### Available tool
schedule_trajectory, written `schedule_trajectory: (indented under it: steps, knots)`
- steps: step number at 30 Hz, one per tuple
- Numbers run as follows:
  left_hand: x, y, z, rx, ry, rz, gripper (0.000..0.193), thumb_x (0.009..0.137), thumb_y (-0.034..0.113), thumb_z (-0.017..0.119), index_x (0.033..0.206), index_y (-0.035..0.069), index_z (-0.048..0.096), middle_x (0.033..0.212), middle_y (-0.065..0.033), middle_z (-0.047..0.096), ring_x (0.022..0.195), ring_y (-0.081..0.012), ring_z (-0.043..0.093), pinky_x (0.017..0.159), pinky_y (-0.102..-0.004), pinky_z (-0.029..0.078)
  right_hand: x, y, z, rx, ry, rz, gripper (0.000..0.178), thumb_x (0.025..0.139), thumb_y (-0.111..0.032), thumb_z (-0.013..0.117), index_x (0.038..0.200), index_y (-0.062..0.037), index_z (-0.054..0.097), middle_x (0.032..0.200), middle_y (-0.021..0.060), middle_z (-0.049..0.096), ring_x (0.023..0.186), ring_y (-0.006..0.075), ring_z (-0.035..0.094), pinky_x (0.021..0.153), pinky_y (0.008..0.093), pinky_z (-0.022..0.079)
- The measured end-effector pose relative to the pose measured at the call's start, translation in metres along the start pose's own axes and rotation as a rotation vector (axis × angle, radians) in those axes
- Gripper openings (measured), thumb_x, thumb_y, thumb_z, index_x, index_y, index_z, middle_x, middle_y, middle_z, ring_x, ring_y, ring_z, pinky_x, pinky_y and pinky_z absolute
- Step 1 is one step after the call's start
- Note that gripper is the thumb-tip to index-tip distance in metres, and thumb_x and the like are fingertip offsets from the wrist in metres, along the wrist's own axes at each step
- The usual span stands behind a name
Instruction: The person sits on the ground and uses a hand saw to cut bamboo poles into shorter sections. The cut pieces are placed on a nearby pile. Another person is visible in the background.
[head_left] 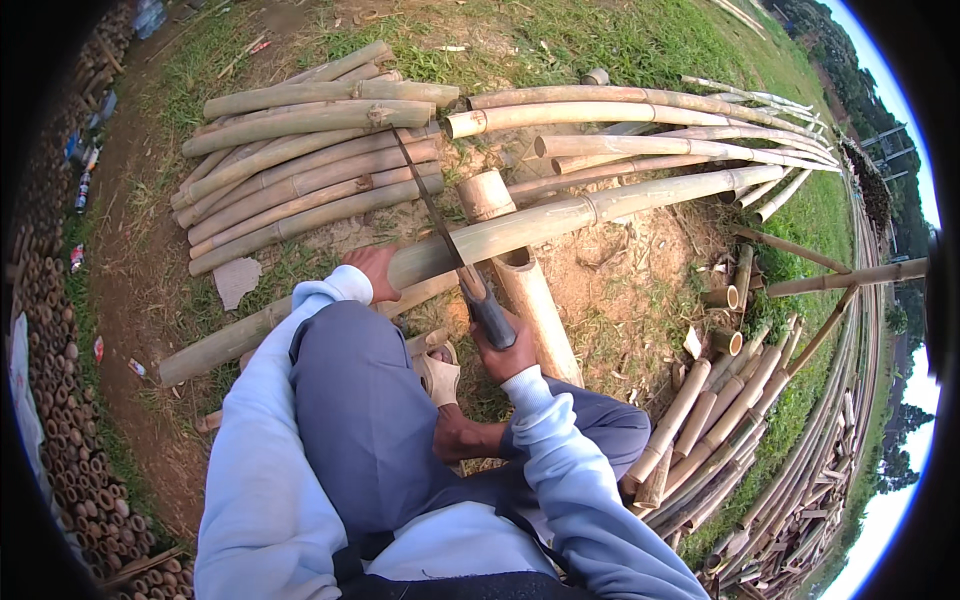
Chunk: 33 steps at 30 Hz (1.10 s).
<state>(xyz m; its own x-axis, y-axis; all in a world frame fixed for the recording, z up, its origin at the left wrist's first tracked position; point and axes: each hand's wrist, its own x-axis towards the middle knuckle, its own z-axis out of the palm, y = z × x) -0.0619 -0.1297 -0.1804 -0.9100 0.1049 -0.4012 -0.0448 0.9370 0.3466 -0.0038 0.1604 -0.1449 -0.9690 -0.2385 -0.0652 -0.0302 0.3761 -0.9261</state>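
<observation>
A long green-tan bamboo pole (620,203) slants across in front of me, lying over a thicker bamboo log (540,320). Around the pole's near left end is my left hand (374,272), closed on it, its fingers partly hidden. My right hand (505,350) is closed around the dark handle of a handsaw (490,318). The narrow saw blade (428,203) points away from me and lies across the pole, a short way right of my left hand. Whether its teeth are in the wood I cannot tell. Another bamboo length (225,342) lies beside my left knee.
Cut bamboo lengths (315,165) lie stacked at the far left, longer poles (640,115) at the far right. More bamboo pieces (710,420) are heaped right of my knee. Many short cut rings (90,450) pile up along the left edge. My sandalled foot (440,375) is near the log.
</observation>
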Motion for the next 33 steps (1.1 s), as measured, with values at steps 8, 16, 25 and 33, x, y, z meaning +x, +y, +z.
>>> schedule_trajectory:
  steps: [8, 16, 25, 33]
  knots:
    - [0.019, 0.024, 0.005, 0.066, -0.058, 0.012, 0.087, 0.062, 0.044, 0.084, 0.135, 0.005, 0.058, 0.116, -0.0258, 0.069, 0.113, -0.0428, 0.065, 0.101, -0.0513, 0.049, -0.017, 0.046, -0.006, 0.035, 0.089, -0.016, 0.024, 0.086, -0.016, 0.075, 0.107, -0.0043, 0.069, 0.084, 0.0189, 0.07, 0.078, 0.0277, 0.071, 0.075, 0.0369, 0.053]
    - [0.0, 0.014, 0.001, 0.132, 0.065, -0.064, 0.085, 0.063, 0.042, 0.084, 0.134, 0.004, 0.055, 0.115, -0.0258, 0.069, 0.113, -0.0427, 0.065, 0.098, -0.0519, 0.049, -0.009, 0.046, 0.012, -0.012, 0.019, -0.059, 0.032, 0.087, -0.016, 0.075, 0.116, -0.004, 0.069, 0.092, 0.0123, 0.074, 0.083, 0.0147, 0.065, 0.08, 0.0343, 0.052]
    - [0.002, 0.018, 0.007, 0.094, 0.037, -0.054, 0.083, 0.065, 0.041, 0.084, 0.133, 0.004, 0.055, 0.113, -0.0256, 0.07, 0.113, -0.0423, 0.065, 0.097, -0.0521, 0.049, -0.015, 0.053, 0.012, 0.062, 0.1, -0.06, 0.026, 0.086, -0.021, 0.078, 0.105, -0.0052, 0.071, 0.085, 0.0151, 0.072, 0.077, 0.0204, 0.069, 0.075, 0.0363, 0.054]
    - [0.001, 0.015, 0.014, 0.082, 0.038, -0.072, 0.082, 0.066, 0.041, 0.084, 0.132, 0.003, 0.055, 0.112, -0.0255, 0.07, 0.113, -0.0419, 0.065, 0.095, -0.0522, 0.05, -0.015, 0.033, 0.009, 0.007, 0.025, -0.043, 0.037, 0.087, -0.025, 0.082, 0.113, -0.0021, 0.07, 0.094, 0.0072, 0.074, 0.086, 0.0127, 0.065, 0.081, 0.0324, 0.053]
